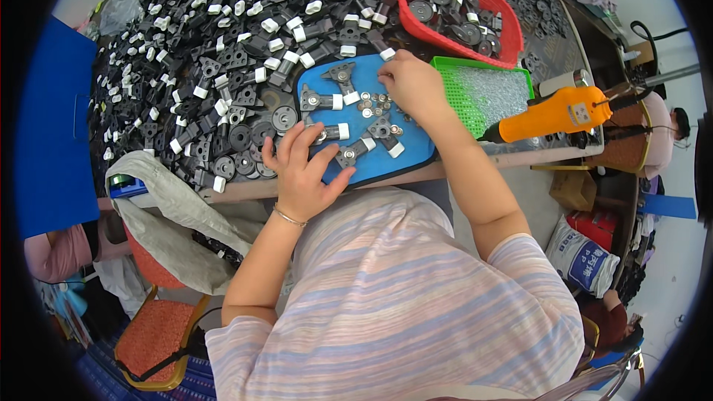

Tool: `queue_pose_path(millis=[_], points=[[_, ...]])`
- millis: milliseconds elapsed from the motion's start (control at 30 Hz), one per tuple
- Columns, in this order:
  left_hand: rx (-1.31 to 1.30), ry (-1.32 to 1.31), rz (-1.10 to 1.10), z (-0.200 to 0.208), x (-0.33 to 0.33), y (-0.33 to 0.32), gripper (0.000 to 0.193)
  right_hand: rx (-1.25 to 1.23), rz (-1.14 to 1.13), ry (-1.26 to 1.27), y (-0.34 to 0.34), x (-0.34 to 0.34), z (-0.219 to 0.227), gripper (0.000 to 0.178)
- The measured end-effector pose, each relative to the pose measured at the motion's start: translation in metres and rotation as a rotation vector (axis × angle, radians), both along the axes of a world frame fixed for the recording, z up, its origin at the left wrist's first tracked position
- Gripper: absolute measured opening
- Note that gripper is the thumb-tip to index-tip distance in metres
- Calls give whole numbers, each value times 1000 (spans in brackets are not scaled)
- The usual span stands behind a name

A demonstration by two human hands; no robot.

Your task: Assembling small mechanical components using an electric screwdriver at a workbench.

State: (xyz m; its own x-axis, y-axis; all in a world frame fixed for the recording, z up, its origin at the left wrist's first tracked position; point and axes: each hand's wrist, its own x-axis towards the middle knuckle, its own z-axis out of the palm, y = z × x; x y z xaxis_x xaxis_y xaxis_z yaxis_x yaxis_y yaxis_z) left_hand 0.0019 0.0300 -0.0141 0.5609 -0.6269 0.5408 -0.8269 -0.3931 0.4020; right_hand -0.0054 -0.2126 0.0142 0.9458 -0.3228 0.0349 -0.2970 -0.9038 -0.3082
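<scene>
A blue mat (379, 171) lies at the table's near edge. On it are several black plastic caster-like brackets with white ends, such as one bracket (341, 76) near the top, and a cluster of small metal rings (375, 104). My left hand (303, 171) is open, fingers spread over the mat's left side, its fingertips by a white-ended bracket (332, 132). At the mat's upper right my right hand (414, 87) has its fingers drawn together beside a white-tipped black part (384, 48). What those fingers hold, if anything, is hidden.
Black and white plastic parts (238, 52) heap over the table's left and back. A red basket (405, 11) of round black parts and a green basket (451, 100) of small shiny pieces stand right. An orange power screwdriver (553, 115) hangs near my right forearm. Grey cloth (167, 208) drapes at left.
</scene>
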Motion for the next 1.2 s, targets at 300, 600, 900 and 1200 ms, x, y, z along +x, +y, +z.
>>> queue_pose_path(millis=[300, 600, 900, 1200], points=[[-7, 8, 10, -3, -1, 1, 28, 586, 28, 49, -3, -28, 29, 13], [-15, -15, 17, -4, -1, 0, 27, 671, 97, 256, 0, -33, 26, 13], [-9, -28, 23, -4, -2, -1, 26, 596, 82, 199, 5, -32, 25, 18], [-2, -14, 16, -3, -1, 0, 27, 521, 112, 148, 9, -35, 24, 15]])
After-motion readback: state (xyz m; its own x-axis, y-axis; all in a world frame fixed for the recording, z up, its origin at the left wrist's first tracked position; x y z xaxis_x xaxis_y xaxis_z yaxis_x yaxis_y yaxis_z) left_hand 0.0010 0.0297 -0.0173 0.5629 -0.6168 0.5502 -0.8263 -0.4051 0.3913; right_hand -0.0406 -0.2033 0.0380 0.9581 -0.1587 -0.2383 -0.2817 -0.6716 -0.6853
